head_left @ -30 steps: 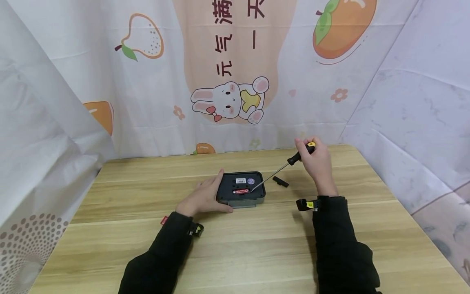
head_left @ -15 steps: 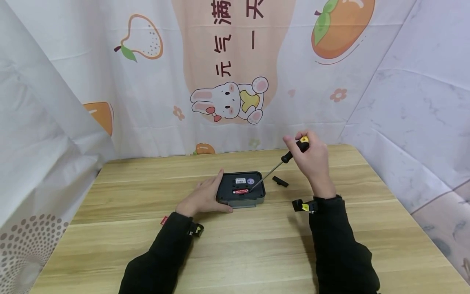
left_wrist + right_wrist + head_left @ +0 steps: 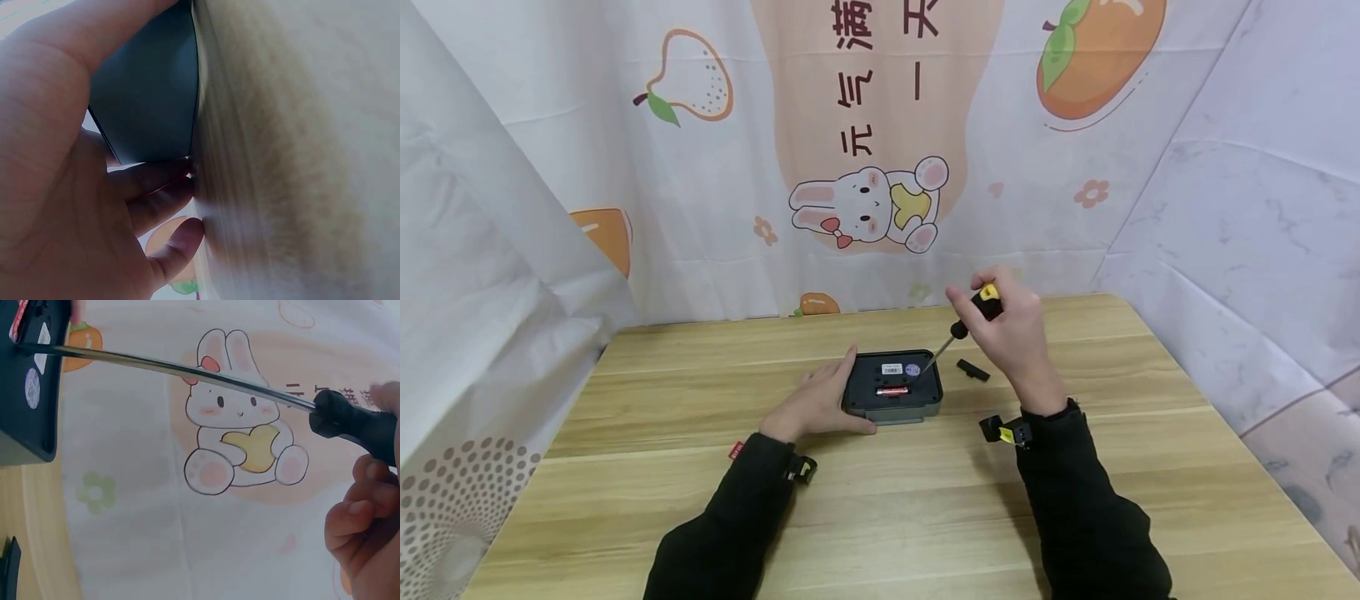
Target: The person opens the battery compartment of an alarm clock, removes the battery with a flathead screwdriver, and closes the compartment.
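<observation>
A dark box-shaped device (image 3: pixel 865 379) lies on the table with its labelled face up and a red battery (image 3: pixel 892 391) set in a slot there. My left hand (image 3: pixel 820 400) holds its left end, thumb along the front and fingers round the back. In the left wrist view the device's side wall (image 3: pixel 150 94) stands between thumb and fingers. My right hand (image 3: pixel 1011 333) grips the black-and-yellow handle of a screwdriver (image 3: pixel 187 375). Its shaft slants down to the left, the tip at the battery's right end. The tip is small in the head view.
A small black cover-like piece (image 3: pixel 973 370) lies on the wooden table (image 3: pixel 910 517) just right of the device. Behind the table's far edge hangs a printed curtain (image 3: pixel 715 208). A small red tag (image 3: pixel 736 450) shows beside the left sleeve.
My right hand has moved left, bringing the screwdriver handle closer over the device and the shaft steeper. The tip stays near the battery's right end. The left hand and device have not moved.
</observation>
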A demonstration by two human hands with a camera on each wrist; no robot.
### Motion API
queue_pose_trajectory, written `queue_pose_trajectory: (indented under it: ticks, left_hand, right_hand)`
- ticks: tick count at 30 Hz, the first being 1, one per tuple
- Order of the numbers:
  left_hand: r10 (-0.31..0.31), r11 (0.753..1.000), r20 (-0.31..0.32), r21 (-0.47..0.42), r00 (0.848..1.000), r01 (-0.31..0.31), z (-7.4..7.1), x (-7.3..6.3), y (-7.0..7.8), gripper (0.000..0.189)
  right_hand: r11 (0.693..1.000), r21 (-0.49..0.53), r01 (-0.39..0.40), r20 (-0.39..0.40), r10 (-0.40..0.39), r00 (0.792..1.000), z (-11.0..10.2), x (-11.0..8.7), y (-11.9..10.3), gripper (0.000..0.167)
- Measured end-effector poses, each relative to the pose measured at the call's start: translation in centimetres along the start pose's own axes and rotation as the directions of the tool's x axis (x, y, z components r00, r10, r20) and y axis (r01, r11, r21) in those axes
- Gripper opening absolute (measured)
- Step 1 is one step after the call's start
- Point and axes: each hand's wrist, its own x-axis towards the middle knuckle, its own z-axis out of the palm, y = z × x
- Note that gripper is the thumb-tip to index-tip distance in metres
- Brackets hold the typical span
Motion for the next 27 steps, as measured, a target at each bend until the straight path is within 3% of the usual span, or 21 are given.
queue_pose_trajectory:
  ticks: [4, 6, 8, 11, 15, 18, 20, 22, 23, 25, 27]
  left_hand:
    - [0.004, 1.0, -0.003, 0.008, 1.0, -0.004, 0.0, 0.0, 0.1, 0.133]
    - [0.004, 1.0, -0.001, 0.013, 1.0, -0.004, 0.0, 0.0, 0.1, 0.133]
    - [0.005, 1.0, -0.002, 0.013, 1.0, -0.005, -0.1, 0.0, 0.1, 0.133]
    - [0.002, 1.0, 0.0, 0.004, 1.0, -0.002, -0.1, 0.0, 0.2, 0.133]
    - [0.003, 1.0, -0.004, -0.005, 1.0, -0.003, -0.1, 0.0, 0.1, 0.133]
    - [0.005, 1.0, -0.005, -0.005, 1.0, -0.005, -0.1, 0.0, 0.0, 0.133]
    - [0.004, 1.0, -0.001, -0.004, 1.0, -0.004, -0.1, 0.0, -0.1, 0.133]
    - [0.003, 1.0, 0.003, -0.006, 1.0, -0.003, -0.1, 0.0, -0.1, 0.133]
    - [0.003, 1.0, 0.004, -0.008, 1.0, -0.003, -0.1, 0.0, -0.1, 0.133]
    - [0.002, 1.0, 0.007, -0.009, 1.0, -0.002, -0.1, 0.0, -0.1, 0.133]
    - [0.005, 1.0, 0.009, -0.012, 1.0, -0.005, -0.2, 0.0, -0.1, 0.133]
  right_hand:
    - [0.992, 0.009, -0.126, -0.019, 0.126, 0.992, -0.5, -0.2, 0.8, 0.021]
    - [0.976, -0.02, -0.217, -0.011, 0.217, 0.976, -0.9, -0.3, 1.3, 0.023]
    - [0.946, -0.064, -0.317, 0.016, 0.319, 0.948, -1.5, -0.4, 1.9, 0.028]
    - [0.872, -0.143, -0.468, 0.081, 0.482, 0.873, -2.6, -0.6, 3.0, 0.04]
    - [0.763, -0.257, -0.594, 0.194, 0.642, 0.741, -4.1, -1.3, 5.0, 0.054]
    - [0.718, -0.322, -0.617, 0.262, 0.694, 0.671, -4.7, -2.0, 6.4, 0.056]
    - [0.706, -0.349, -0.616, 0.299, 0.707, 0.641, -4.8, -2.4, 7.1, 0.056]
    - [0.705, -0.343, -0.62, 0.303, 0.708, 0.638, -4.5, -2.5, 7.4, 0.053]
    - [0.714, -0.34, -0.613, 0.291, 0.699, 0.653, -4.3, -2.5, 7.3, 0.052]
    - [0.743, -0.312, -0.592, 0.252, 0.665, 0.703, -3.9, -2.2, 7.0, 0.05]
    - [0.786, -0.279, -0.552, 0.179, 0.607, 0.774, -3.4, -1.8, 6.3, 0.046]
